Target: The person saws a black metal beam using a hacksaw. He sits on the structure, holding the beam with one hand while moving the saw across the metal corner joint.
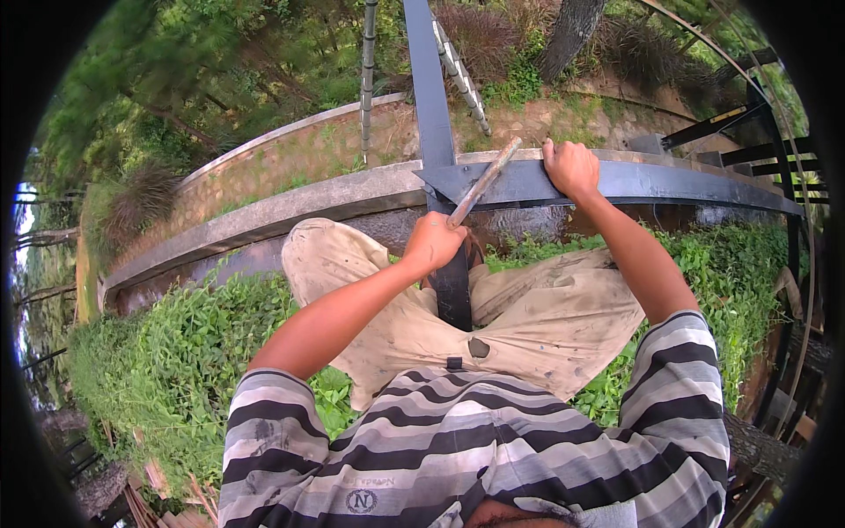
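My left hand is closed round the lower end of a worn, round rod, which slants up and to the right. The rod passes over the spot where two dark grey beams meet; whether it touches them I cannot tell. My right hand grips the upper edge of the dark grey crossbeam, thumb raised. The other dark grey beam runs away from me through the joint, and its near part lies between my legs. My left fist hides the rod's near end.
Below the beams, a curved concrete wall borders a channel of brown water. Leafy green plants grow beneath me on both sides. Two segmented poles stand beyond the joint, the left pole upright. Dark metal framework rises at the right.
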